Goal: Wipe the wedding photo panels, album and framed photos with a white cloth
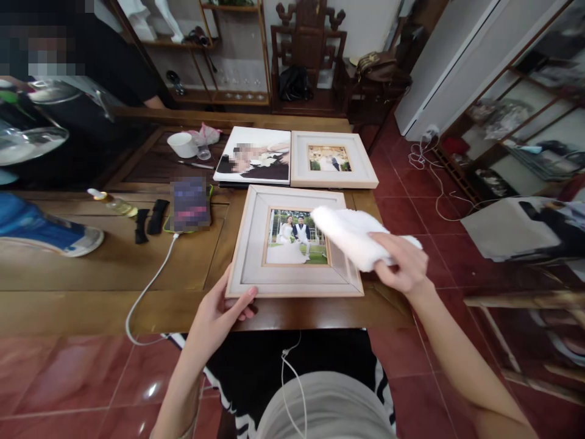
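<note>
A pale wooden picture frame with a wedding photo lies at the front edge of the table. My left hand grips its near left corner, thumb on top and the other fingers at the side and below. In my right hand is a folded white cloth, closed in the fingers. The cloth reaches over the right side of the frame and covers part of the photo's right edge. Whether it touches the surface I cannot tell. Behind lie a second pale picture frame and a white-and-dark photo panel, side by side.
On the wooden table to the left are a phone with a white cable, two black strips, a dropper bottle, a blue shoe-like object and a white cup. Another person is across the table.
</note>
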Demonstrator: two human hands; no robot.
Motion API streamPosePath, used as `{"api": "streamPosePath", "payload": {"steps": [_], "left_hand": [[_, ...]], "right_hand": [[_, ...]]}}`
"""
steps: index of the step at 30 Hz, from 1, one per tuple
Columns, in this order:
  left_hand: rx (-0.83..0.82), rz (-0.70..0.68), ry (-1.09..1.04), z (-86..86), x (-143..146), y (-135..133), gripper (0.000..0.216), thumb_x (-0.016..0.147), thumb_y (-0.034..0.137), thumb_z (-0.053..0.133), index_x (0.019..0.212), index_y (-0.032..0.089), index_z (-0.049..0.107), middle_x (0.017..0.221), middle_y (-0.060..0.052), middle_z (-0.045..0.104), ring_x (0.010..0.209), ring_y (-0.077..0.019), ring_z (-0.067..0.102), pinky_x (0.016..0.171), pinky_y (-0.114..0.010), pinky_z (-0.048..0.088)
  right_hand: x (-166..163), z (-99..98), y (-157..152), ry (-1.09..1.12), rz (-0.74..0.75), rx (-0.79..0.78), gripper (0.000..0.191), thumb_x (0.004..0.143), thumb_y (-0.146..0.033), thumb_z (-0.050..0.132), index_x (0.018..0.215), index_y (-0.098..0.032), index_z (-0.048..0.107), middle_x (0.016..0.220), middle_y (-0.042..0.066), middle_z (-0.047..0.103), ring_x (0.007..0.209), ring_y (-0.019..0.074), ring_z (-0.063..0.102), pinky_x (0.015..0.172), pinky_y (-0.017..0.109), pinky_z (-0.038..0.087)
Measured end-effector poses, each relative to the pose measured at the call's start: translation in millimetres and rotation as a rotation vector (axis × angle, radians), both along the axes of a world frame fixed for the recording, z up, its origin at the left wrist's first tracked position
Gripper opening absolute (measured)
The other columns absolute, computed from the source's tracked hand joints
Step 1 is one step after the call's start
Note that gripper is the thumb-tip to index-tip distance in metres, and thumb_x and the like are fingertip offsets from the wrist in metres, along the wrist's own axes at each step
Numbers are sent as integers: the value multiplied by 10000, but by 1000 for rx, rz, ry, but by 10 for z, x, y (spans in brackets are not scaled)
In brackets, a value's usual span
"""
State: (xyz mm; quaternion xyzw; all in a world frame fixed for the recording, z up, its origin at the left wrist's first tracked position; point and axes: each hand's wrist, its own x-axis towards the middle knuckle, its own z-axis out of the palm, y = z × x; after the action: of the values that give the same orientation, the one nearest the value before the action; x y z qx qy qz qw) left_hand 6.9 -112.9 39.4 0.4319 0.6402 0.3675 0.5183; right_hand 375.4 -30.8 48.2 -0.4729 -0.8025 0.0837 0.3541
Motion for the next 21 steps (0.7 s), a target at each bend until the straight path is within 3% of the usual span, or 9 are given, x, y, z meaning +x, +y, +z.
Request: {"api": "streamPosePath", "payload": {"steps": [2, 5, 8, 11, 14, 16, 18, 21], "left_hand": [[-4, -15, 104, -7, -39, 3, 669, 780, 497, 753, 1320, 143, 575, 697, -1, 679, 611, -204, 676, 593, -273, 546], [96, -34, 361, 1, -103, 11, 569, 749, 526, 768, 1205, 196, 680, 915, -53, 715, 804, -254, 704, 708, -315, 579], [258, -45, 537, 21, -110, 106, 679, 759, 554, 750, 1324, 206, 609, 1235, -121, 627, 1107, -324, 642, 866, -390, 582], [373, -51, 542, 32, -64, 374, 795, 816, 552, 701, 1479, 203, 435, 1456, -166, 455, 1326, -363, 501, 961, -460, 556], [553, -143, 635, 20, -28, 756, 703, 889, 476, 640, 1475, 154, 423, 1547, -201, 352, 1467, -369, 319, 1164, -560, 346], [651, -280, 663, -4, -23, 971, 589, 928, 421, 593, 1433, 141, 472, 1589, -211, 291, 1495, -353, 274, 1206, -558, 263], [720, -381, 678, -38, -24, 1093, 514, 947, 393, 568, 1391, 139, 518, 1624, -203, 244, 1517, -349, 226, 1218, -552, 235], [745, -467, 681, -83, -13, 1110, 451, 975, 365, 516, 1352, 123, 560, 1610, -197, 304, 1506, -328, 270, 1218, -522, 260]], "right_hand": [[-134, -73, 70, -111, 79, 137, 155, 892, -225, 597, 934, -320, 712, 1083, 30, 740, 958, 257, 693, 813, 421, 605], [-192, -64, 36, -331, 157, 261, 246, 859, -92, 564, 854, -310, 679, 1198, 14, 721, 1013, 255, 676, 802, 422, 596], [-194, 25, -55, -452, 149, 232, 323, 795, 1, 540, 906, -277, 661, 1214, 69, 698, 1065, 299, 640, 837, 500, 578], [-223, 93, -87, -443, 165, 166, 402, 725, 34, 527, 988, -246, 647, 1177, 118, 656, 1219, 347, 571, 999, 605, 509], [-190, 115, -34, -422, 225, 88, 445, 714, 65, 452, 984, -241, 628, 1326, 126, 582, 1350, 312, 501, 1047, 530, 523], [-93, 119, 38, -389, 160, 84, 421, 734, 65, 435, 937, -258, 613, 1428, 85, 540, 1359, 285, 506, 1033, 479, 550], [33, 128, 126, -309, -11, 159, 348, 762, 29, 476, 895, -268, 598, 1461, 47, 532, 1366, 294, 503, 1060, 501, 532], [132, 164, 281, -151, -268, 312, 254, 805, -35, 529, 879, -267, 600, 1473, 49, 530, 1402, 325, 458, 1115, 551, 471]]}}
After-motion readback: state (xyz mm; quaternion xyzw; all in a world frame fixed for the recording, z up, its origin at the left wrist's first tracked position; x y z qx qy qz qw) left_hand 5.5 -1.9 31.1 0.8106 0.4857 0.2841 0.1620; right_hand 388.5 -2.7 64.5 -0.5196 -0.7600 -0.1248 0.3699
